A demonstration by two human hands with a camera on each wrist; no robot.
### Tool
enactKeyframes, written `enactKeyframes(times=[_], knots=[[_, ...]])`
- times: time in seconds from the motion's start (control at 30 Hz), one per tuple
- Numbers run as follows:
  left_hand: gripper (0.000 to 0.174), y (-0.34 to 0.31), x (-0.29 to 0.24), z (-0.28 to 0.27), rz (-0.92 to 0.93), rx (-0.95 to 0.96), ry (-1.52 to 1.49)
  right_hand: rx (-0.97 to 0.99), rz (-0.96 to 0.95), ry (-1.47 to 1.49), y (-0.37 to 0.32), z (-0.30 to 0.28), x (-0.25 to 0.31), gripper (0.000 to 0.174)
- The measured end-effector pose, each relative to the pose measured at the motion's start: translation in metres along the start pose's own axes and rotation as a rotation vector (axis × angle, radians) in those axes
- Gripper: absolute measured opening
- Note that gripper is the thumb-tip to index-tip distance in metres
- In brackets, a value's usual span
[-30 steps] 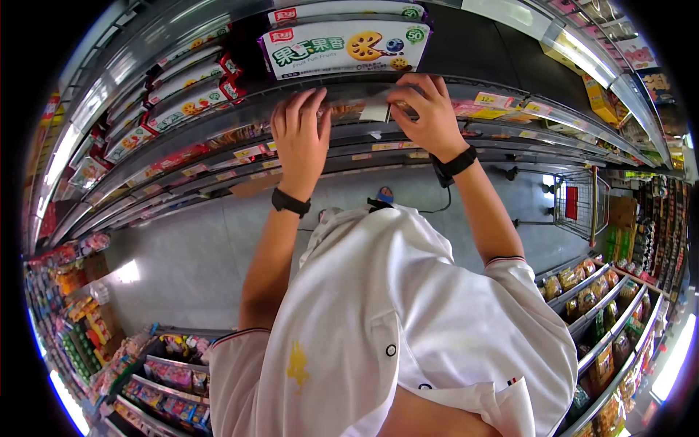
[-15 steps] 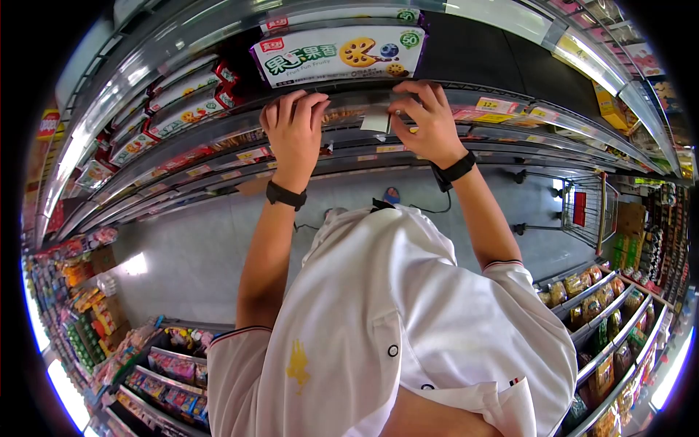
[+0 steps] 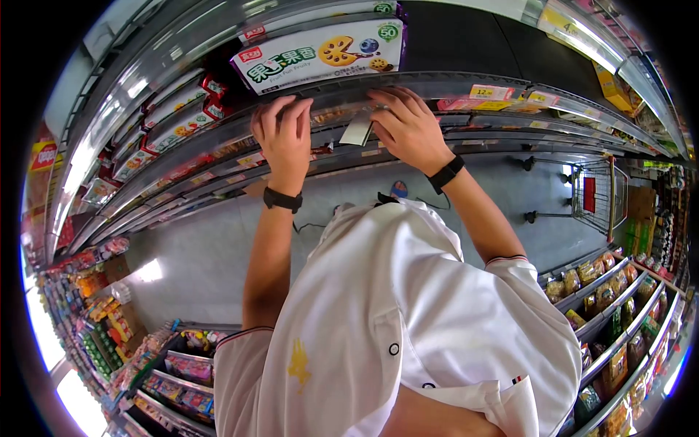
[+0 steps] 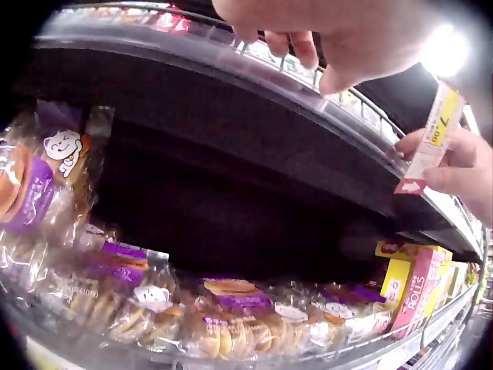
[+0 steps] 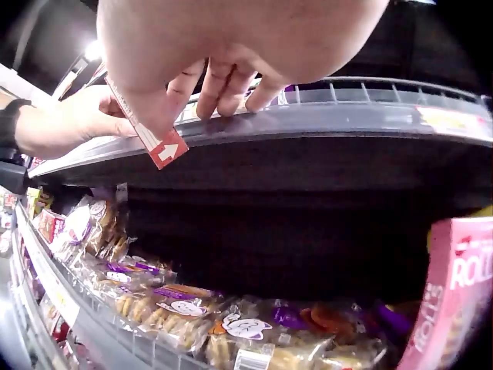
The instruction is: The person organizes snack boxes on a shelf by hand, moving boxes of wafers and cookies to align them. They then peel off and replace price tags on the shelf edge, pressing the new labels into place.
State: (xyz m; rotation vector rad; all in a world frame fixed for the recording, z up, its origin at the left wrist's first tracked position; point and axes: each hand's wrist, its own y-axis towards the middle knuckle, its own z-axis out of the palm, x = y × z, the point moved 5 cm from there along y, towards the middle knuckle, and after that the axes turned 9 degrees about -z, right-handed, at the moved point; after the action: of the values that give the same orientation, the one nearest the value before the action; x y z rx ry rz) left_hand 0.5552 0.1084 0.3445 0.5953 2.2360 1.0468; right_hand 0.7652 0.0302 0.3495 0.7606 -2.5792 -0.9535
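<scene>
My right hand [image 3: 413, 132] pinches a price tag [image 4: 433, 142] between thumb and fingers, at the front edge of a shelf. The tag is a narrow strip marked 7.00, with a red end and a white arrow; its pale back [image 3: 357, 130] shows in the head view. To the left, my left hand [image 3: 282, 149] has its fingertips at the same clear label strip [image 5: 308, 116], fingers loosely bent. Just behind that edge stands a white-and-purple biscuit packet [image 3: 320, 57] printed with a cookie and a blueberry.
Bagged biscuits [image 4: 239, 320] fill the shelf below, beside a pink ROLLS box [image 5: 454, 285]. Red-and-white packets [image 3: 182, 120] lie to the left. Another price label [image 3: 491, 93] sits right of my hands. A shopping cart [image 3: 598, 193] stands on the floor at right.
The biscuit packet has shifted left in the head view as the view turned. My right hand has moved slightly left, and the price tag in it now slants more.
</scene>
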Motion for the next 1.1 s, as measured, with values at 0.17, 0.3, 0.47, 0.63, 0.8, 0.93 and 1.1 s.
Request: enactKeyframes(times=[0.17, 0.3, 0.47, 0.63, 0.8, 0.93, 1.1], knots=[[0.035, -0.020, -0.010, 0.003, 0.039, 0.114, 0.068, 0.003, -0.010, -0.052, -0.001, 0.005, 0.005, 0.021], [0.036, -0.014, -0.008, 0.007, 0.063, 0.170, 0.053, 0.042, -0.019, -0.105, 0.002, 0.009, 0.008, 0.021], [0.041, -0.008, -0.007, 0.008, 0.104, 0.260, 0.081, 0.087, -0.008, -0.129, 0.003, 0.013, 0.006, 0.022], [0.041, 0.000, -0.014, 0.008, 0.062, 0.320, 0.147, 0.097, -0.027, -0.154, 0.002, 0.015, 0.005, 0.022], [0.041, 0.003, -0.015, 0.005, 0.084, 0.323, 0.199, 0.093, -0.034, -0.140, 0.001, 0.018, 0.002, 0.022], [0.034, 0.002, -0.014, 0.010, 0.054, 0.352, 0.194, 0.090, -0.081, -0.147, 0.005, 0.023, 0.006, 0.022], [0.025, -0.001, -0.014, 0.008, 0.051, 0.359, 0.182, 0.001, 0.069, 0.116, 0.019, 0.015, 0.013, 0.022]])
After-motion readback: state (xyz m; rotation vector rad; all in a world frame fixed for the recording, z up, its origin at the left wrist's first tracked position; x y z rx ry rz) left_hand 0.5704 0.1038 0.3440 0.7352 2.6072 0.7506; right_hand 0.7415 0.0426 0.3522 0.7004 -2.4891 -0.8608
